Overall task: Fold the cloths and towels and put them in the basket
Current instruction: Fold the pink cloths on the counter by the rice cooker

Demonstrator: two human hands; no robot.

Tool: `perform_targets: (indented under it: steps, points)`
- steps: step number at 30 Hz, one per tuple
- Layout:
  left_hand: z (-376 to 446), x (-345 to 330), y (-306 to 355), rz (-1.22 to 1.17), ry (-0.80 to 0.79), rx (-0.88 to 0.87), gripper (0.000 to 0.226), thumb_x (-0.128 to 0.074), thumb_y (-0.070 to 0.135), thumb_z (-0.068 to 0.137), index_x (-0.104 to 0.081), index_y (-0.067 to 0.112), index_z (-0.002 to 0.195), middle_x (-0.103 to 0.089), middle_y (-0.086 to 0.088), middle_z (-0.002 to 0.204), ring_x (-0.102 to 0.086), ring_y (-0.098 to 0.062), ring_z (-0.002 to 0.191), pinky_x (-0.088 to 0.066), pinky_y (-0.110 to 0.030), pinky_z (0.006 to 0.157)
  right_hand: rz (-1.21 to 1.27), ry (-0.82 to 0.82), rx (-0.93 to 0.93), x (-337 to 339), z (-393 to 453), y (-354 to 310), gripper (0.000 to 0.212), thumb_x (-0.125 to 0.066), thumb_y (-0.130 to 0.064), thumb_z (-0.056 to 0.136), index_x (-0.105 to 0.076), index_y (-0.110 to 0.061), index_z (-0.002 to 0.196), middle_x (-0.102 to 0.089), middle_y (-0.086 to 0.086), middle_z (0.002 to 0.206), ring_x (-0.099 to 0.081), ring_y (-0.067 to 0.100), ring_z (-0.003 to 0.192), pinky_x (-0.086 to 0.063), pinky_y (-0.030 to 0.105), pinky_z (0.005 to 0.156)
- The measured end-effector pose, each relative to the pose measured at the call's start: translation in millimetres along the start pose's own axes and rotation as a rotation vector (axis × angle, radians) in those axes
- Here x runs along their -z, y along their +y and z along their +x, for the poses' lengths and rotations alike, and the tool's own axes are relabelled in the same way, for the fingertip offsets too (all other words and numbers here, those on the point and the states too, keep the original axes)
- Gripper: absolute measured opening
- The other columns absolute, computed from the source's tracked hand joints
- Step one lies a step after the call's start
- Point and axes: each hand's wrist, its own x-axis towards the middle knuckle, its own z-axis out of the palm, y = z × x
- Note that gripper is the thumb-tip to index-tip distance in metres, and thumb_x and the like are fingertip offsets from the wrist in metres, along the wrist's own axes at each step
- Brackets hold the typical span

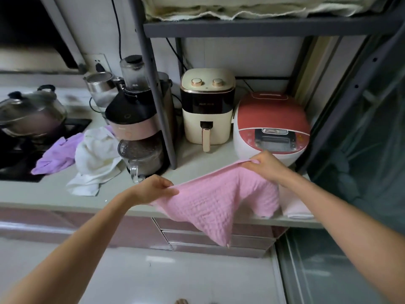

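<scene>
A person stands at a kitchen worktop [54,194], holding a pink cloth [219,205] stretched between both hands. The left hand [153,189] pinches one upper corner, the right hand [266,165] pinches the other, and the waffle-textured cloth sags between them, its lower point hanging past the worktop's front edge over the drawers [219,240]. Just under the right forearm, a folded pale pink towel [293,207] lies on the worktop near its edge. To the left, a crumpled white cloth [96,159] and a purple cloth [57,159] lie touching each other beside a blender [135,119]. Behind the pink cloth stand a cream air fryer [207,110] and a red rice cooker [271,126], side by side under a grey shelf [252,27]. A lidded pot [30,113] sits on the hob at far left. No basket is in view.
</scene>
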Motion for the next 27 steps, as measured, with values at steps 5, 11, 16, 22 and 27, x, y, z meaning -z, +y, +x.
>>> perform_targets:
  steps: [5, 11, 16, 22, 27]
  points:
    - [-8.3, 15.7, -18.6, 0.323, -0.042, 0.247, 0.021, -0.053, 0.020, 0.095, -0.067, 0.006, 0.093, -0.055, 0.001, 0.078, -0.048, -0.015, 0.067, -0.039, -0.020, 0.057, -0.416, -0.340, 0.013, -13.4, -10.4, -12.9, 0.052, -0.066, -0.043, 0.082, -0.032, -0.019, 0.051, -0.031, -0.005, 0.055, -0.029, 0.012, 0.055, -0.021, 0.031, 0.055]
    - [-3.2, 35.8, 1.9, 0.086, 0.402, 0.083, 0.020, -0.045, 0.009, 0.097, -0.064, 0.003, 0.102, -0.066, -0.017, 0.103, -0.064, -0.032, 0.090, -0.053, -0.035, 0.070, -0.733, -0.220, -0.146, -21.6, 1.7, -38.6, 0.029, -0.055, -0.029, 0.086, -0.046, -0.015, 0.062, -0.056, 0.002, 0.075, -0.053, 0.022, 0.072, -0.033, 0.029, 0.058]
    - [-9.4, 69.3, 39.6, 0.293, 0.694, -0.224, 0.020, -0.052, 0.013, 0.093, -0.070, 0.013, 0.101, -0.072, -0.007, 0.101, -0.064, -0.029, 0.093, -0.047, -0.034, 0.073, -0.213, 0.320, -0.091, -8.2, 26.6, -68.9, 0.037, -0.048, -0.011, 0.094, -0.035, -0.019, 0.060, -0.041, 0.002, 0.062, -0.060, 0.033, 0.068, -0.053, 0.039, 0.052]
    - [-16.9, 61.0, 18.7, 0.470, 0.685, -0.239, 0.021, -0.054, 0.023, 0.094, -0.072, 0.020, 0.104, -0.070, -0.003, 0.100, -0.064, -0.024, 0.091, -0.042, -0.030, 0.067, -0.517, 0.399, 0.343, -15.7, 2.4, -76.9, 0.026, -0.055, -0.019, 0.089, -0.046, -0.013, 0.065, -0.051, -0.003, 0.075, -0.046, 0.018, 0.074, -0.036, 0.031, 0.060]
    - [0.0, -11.2, -49.1, 0.570, 0.310, -0.009, 0.028, -0.050, 0.040, 0.094, -0.069, 0.026, 0.110, -0.065, -0.001, 0.116, -0.059, -0.023, 0.108, -0.048, -0.033, 0.085, -0.846, 0.000, 0.336, -75.7, -33.5, -14.0, 0.005, -0.067, -0.016, 0.080, -0.068, -0.012, 0.082, -0.068, 0.007, 0.087, -0.065, 0.025, 0.084, -0.047, 0.031, 0.060]
